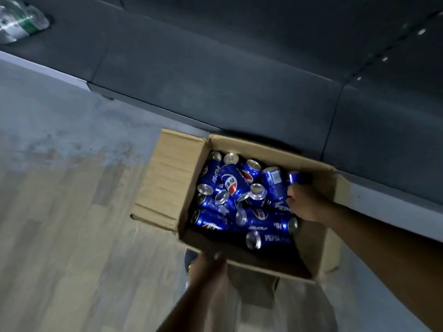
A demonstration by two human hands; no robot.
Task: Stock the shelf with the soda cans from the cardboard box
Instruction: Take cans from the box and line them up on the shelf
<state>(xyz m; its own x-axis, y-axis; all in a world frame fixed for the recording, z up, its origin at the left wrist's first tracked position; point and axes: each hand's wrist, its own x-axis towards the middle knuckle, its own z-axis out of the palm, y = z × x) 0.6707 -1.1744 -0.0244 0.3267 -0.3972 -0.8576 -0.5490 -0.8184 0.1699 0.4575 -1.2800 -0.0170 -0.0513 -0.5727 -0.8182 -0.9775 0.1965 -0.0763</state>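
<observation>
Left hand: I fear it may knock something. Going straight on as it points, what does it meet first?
Likely the near wall of the brown cardboard box; the left hand looks at its rim already, though blur hides contact.

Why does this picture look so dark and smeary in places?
Head view: dim light, dark shelf; the left hand on the cardboard box rim is motion-blurred; glare glints off the soda cans; the right hand is sharper; straight edges slant in the wide lens.

Single head-worn wide-angle view, looking steeply down and forward, frame tilted (horizon rolled). It sits close above the open brown cardboard box (167,178) on the pale wood-patterned floor (72,224), facing the dark grey shelf base (215,80) beyond.
</observation>
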